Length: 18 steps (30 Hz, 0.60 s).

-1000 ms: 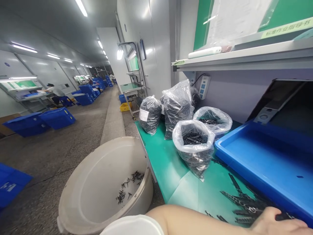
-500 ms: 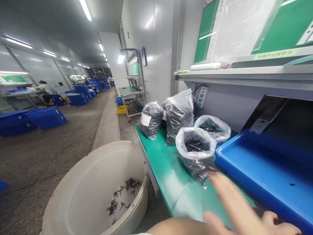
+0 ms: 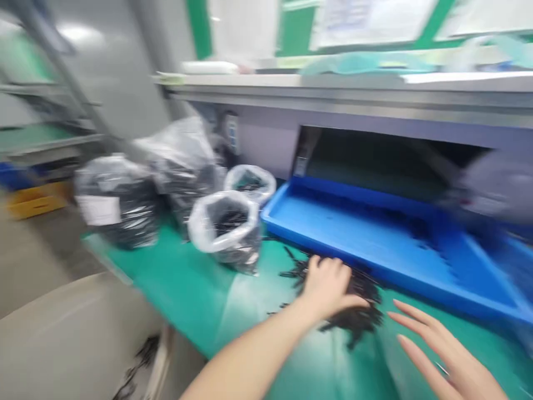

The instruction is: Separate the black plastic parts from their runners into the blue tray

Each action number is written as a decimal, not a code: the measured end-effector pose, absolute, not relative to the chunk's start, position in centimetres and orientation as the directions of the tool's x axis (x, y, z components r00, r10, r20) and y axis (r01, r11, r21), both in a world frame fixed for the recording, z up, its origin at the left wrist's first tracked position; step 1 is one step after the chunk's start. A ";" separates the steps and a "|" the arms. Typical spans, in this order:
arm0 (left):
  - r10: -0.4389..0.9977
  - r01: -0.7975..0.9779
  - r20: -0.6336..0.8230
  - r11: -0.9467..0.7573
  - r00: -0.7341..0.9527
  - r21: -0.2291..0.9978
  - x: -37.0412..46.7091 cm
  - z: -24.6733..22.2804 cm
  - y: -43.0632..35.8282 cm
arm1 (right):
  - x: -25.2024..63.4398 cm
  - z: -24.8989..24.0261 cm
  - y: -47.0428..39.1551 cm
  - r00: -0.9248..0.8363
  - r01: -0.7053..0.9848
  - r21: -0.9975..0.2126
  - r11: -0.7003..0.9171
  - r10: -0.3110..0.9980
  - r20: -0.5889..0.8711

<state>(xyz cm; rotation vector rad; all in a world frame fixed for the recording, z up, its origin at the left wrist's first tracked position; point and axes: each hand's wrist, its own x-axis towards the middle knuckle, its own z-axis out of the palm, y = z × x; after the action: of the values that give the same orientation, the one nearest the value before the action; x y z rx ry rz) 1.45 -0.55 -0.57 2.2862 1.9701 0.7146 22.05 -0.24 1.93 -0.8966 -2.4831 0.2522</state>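
My left hand point(image 3: 327, 286) lies over a pile of small black parts point(image 3: 360, 314) on the green mat point(image 3: 179, 283), its thumb stretched out to the right and its other fingertips down among the parts. To the right of the pile hovers my right hand point(image 3: 437, 344), fingers apart, with nothing between them. A blue tray point(image 3: 345, 222) sits just behind the pile, some dark bits in its right part. An opened plastic bag of black parts point(image 3: 231, 222) stands left of the pile, with a second open bag point(image 3: 250, 180) behind it.
Two fuller bags, one with a white label point(image 3: 100, 210) and a taller one point(image 3: 183, 155), stand at the table's left end. A large beige tub point(image 3: 83, 333) is at lower left. A shelf point(image 3: 333, 89) runs above the table.
The view has swung to the right. My left hand has come onto the pile of black parts, and my right hand now shows apart from it, with its fingers spread.
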 end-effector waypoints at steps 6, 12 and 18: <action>0.946 0.952 0.301 -0.195 0.119 0.238 1.9 -1.1 0.0 | 28.2 0.6 -4.2 -0.305 0.829 -0.392 0.398 0.911 0.279; 0.927 0.966 0.342 -0.215 0.155 0.146 2.1 -1.4 -0.4 | 32.0 -2.9 -5.7 -0.330 0.919 -0.096 0.382 0.879 0.344; 0.880 0.946 0.447 -0.266 0.160 0.184 1.8 -2.0 0.0 | 32.0 -2.9 -5.8 -0.286 0.937 -0.078 0.342 0.872 0.397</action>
<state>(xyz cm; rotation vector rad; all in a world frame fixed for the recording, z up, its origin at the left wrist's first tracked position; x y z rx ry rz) 1.80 0.01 -2.00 2.4938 1.9784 0.7891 32.04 -5.81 -2.89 -1.5958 -2.2427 -0.2397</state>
